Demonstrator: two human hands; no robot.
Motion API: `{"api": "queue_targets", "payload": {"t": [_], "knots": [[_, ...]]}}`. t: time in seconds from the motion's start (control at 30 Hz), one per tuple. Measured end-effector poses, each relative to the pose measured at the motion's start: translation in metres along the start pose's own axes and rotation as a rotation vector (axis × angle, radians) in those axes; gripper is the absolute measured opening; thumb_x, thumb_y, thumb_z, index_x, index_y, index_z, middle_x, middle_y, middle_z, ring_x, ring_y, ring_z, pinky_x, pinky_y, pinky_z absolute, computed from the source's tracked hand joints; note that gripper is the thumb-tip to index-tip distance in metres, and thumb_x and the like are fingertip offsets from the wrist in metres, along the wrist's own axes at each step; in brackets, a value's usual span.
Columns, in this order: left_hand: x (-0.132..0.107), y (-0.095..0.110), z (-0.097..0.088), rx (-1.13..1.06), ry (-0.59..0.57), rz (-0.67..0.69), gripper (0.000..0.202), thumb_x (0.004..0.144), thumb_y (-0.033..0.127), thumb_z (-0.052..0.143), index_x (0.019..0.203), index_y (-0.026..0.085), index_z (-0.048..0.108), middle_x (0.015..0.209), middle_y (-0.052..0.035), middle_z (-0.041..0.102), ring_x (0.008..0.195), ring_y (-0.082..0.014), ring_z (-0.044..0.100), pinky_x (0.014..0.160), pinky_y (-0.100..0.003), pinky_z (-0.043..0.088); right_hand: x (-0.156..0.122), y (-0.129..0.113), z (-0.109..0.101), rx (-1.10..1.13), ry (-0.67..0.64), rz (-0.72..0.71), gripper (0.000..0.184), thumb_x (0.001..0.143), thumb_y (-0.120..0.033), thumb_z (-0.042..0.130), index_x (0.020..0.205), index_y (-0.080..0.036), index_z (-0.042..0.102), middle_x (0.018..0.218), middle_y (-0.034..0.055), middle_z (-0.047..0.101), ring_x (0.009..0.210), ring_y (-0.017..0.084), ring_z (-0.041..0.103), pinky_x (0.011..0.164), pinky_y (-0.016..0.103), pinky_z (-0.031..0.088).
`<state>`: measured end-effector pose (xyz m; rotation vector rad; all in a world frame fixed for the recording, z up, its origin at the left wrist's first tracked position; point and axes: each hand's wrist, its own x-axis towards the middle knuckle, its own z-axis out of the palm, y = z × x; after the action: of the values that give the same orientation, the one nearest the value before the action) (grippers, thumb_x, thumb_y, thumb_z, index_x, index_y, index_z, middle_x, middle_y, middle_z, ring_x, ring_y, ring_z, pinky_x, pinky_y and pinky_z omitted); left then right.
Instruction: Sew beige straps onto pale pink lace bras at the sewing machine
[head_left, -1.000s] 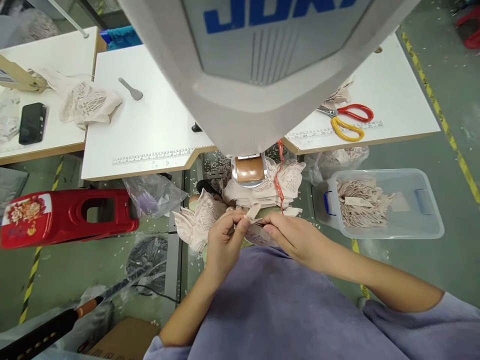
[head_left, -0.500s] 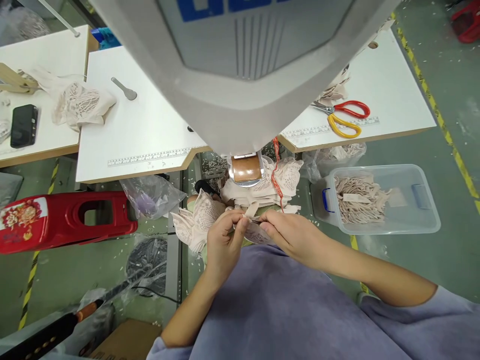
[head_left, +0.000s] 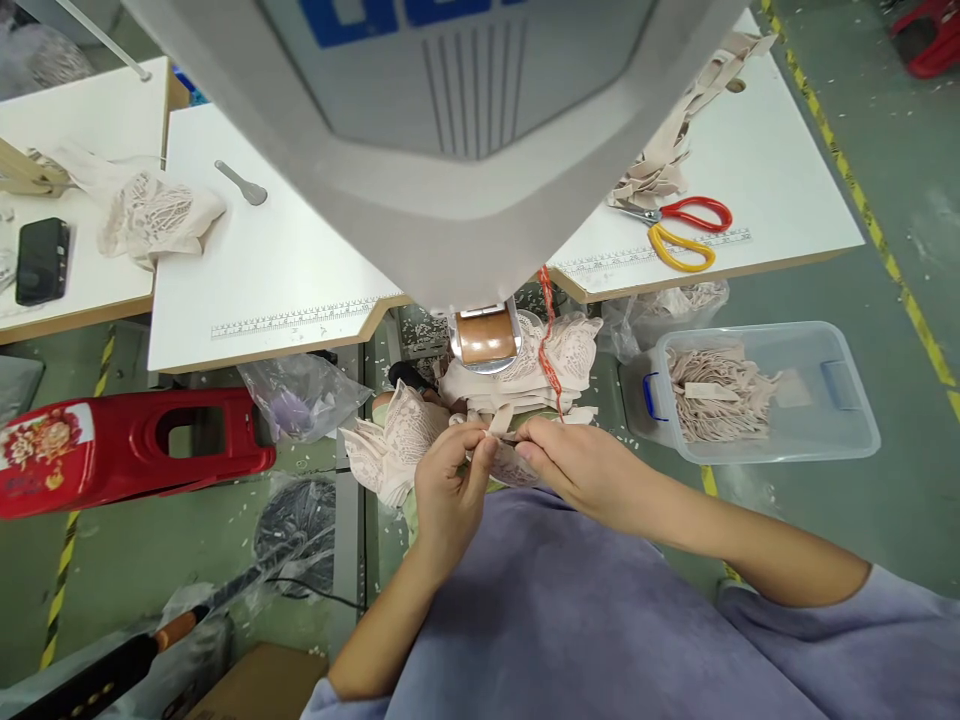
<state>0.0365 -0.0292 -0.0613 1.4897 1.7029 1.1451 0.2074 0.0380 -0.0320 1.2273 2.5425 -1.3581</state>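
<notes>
Swung slightly sideways since a second ago, baring more of the loose strips (head_left: 660, 165) beside the sewing machine (head_left: 472, 210); hardly budged at the hands. Pinching a cream fabric strip (head_left: 500, 418) with the left hand (head_left: 450, 490), thumb and fingers together on it, below the machine and near the lace pieces (head_left: 401, 440). Meeting it from the other side with the right hand (head_left: 581, 470), thumb and forefinger closed on a thin dark object (head_left: 510, 438), too small to name. Over to the clear plastic box (head_left: 780, 460) at right: loaded with a bundle of strips (head_left: 724, 405), one paler piece (head_left: 709, 391) lying across the top. Below the left tabletop, on to a clear bag (head_left: 330, 385) with something purple (head_left: 291, 412) inside.
</notes>
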Motion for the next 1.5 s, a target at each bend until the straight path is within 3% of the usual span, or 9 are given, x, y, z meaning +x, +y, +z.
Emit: {"api": "queue_targets", "payload": {"t": [0.43,0.67,0.83,1.13,1.23,1.33,1.5], "knots": [[-0.008,-0.004,0.010,0.144,0.065,0.097,0.015,0.095,0.021,0.055,0.087,0.019,0.067,0.088,-0.0060,0.073,0.083,-0.0172,0.068,0.075,-0.027,0.053,0.001,0.001,0.003,-0.152,-0.013,0.032,0.029,0.103,-0.030,0.029,0.098,-0.016,0.054,0.078,0.0055,0.063,0.067,0.019,0.057,0.060,0.029,0.031],[-0.011,-0.004,0.015,0.071,0.066,0.037,0.016,0.095,0.023,0.055,0.084,0.019,0.066,0.087,-0.0058,0.071,0.081,-0.0176,0.066,0.074,-0.028,0.052,0.005,0.006,0.007,-0.094,0.008,0.047,0.028,0.103,-0.029,0.031,0.097,-0.016,0.055,0.078,0.0044,0.064,0.067,0.017,0.055,0.060,0.028,0.030],[-0.010,-0.003,0.014,-0.049,0.037,-0.087,0.019,0.095,0.028,0.055,0.081,0.019,0.066,0.087,-0.0046,0.070,0.080,-0.0168,0.064,0.073,-0.027,0.051,0.007,0.011,0.009,-0.050,0.025,0.037,0.029,0.102,-0.031,0.034,0.089,-0.018,0.055,0.073,0.0019,0.060,0.063,0.015,0.049,0.059,0.027,0.028],[-0.012,-0.005,0.015,-0.197,-0.010,-0.242,0.025,0.094,0.038,0.057,0.083,0.019,0.069,0.089,-0.0062,0.070,0.084,-0.0182,0.064,0.077,-0.029,0.052,0.005,0.016,-0.001,0.322,0.044,0.004,0.027,0.100,-0.035,0.035,0.091,-0.020,0.054,0.080,0.0011,0.060,0.071,0.015,0.054,0.066,0.027,0.039],[-0.012,-0.005,0.015,-0.284,-0.026,-0.319,0.025,0.094,0.038,0.058,0.084,0.018,0.069,0.091,-0.0057,0.071,0.086,-0.0180,0.064,0.079,-0.029,0.052,0.006,0.021,0.000,0.411,0.129,0.017,0.029,0.096,-0.046,0.043,0.098,-0.019,0.054,0.087,0.0022,0.061,0.076,0.016,0.055,0.069,0.028,0.041],[-0.012,-0.006,0.016,-0.330,-0.008,-0.325,0.023,0.094,0.037,0.059,0.085,0.018,0.071,0.096,-0.0060,0.070,0.092,-0.0184,0.064,0.084,-0.030,0.051,0.009,0.025,0.014,0.439,0.219,0.069,0.030,0.086,-0.045,0.060,0.101,-0.019,0.054,0.095,0.0035,0.060,0.080,0.016,0.053,0.072,0.029,0.042],[-0.013,-0.007,0.021,-0.323,0.134,-0.276,0.020,0.093,0.035,0.060,0.090,0.021,0.073,0.110,-0.0067,0.064,0.107,-0.0194,0.060,0.094,-0.033,0.048,0.009,0.020,0.052,0.927,0.523,0.255,0.031,0.080,-0.046,0.063,0.081,-0.023,0.042,0.071,-0.0045,0.044,0.062,0.011,0.040,0.060,0.025,0.038]]}}
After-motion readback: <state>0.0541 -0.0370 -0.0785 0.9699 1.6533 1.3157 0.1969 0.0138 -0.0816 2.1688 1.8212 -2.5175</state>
